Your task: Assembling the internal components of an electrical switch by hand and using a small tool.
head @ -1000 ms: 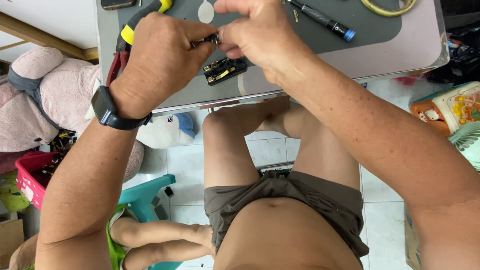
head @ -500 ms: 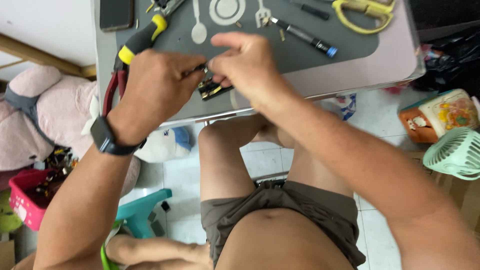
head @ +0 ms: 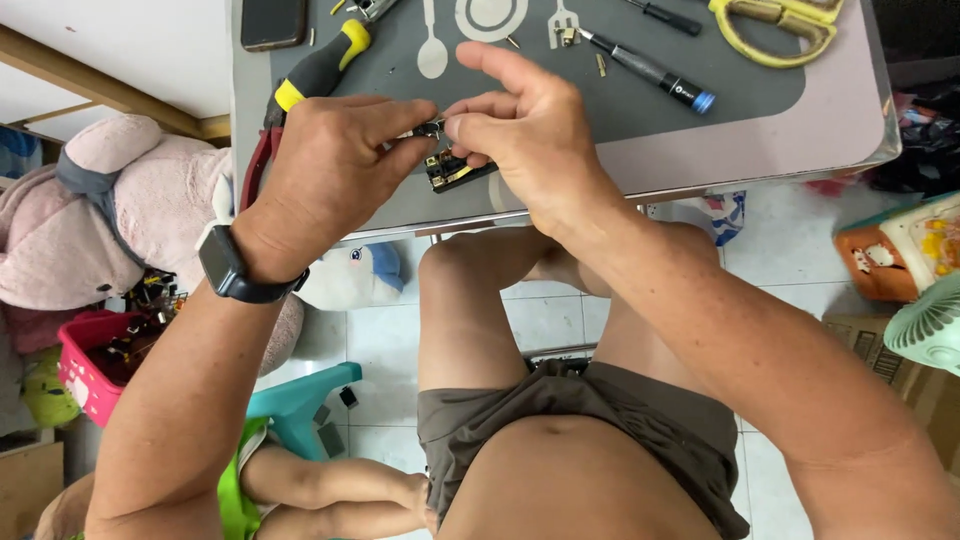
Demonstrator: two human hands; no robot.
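Room: white tiled floor (head: 540,320) seen from above, with the person's bare knees and grey shorts (head: 590,420) below the work surface.
Table: small pale table (head: 800,140) at the top of the view, covered by a grey mat (head: 640,110) printed with white cutlery shapes.
Left side clutter: pink plush toy (head: 110,220) beside the table, a pink basket (head: 85,365) of small parts below it, a teal stool (head: 300,400) nearer the legs.
Right side clutter: pale green fan (head: 925,325) and an orange box (head: 875,260) on the floor.
Left hand: left hand (head: 330,175) is raised over the near edge of the mat, back of the hand up, wrist bent, a black watch (head: 235,270) on the wrist; thumb and forefinger are pinched shut on a tiny metal part (head: 432,128).
Right hand: right hand (head: 530,130) meets it from the other side, forefinger stretched out above, thumb and a fingertip closed on the same tiny metal part.
Small thing in hand: dark and metallic, mostly hidden by the fingertips; its kind cannot be told.
Component below: a black piece with gold contacts (head: 455,170) lies on the mat just under the fingertips.
Tools on the mat: yellow scissors (head: 775,25), black and yellow pliers (head: 315,70), a blue-tipped screwdriver (head: 650,70), a dark phone (head: 272,22).
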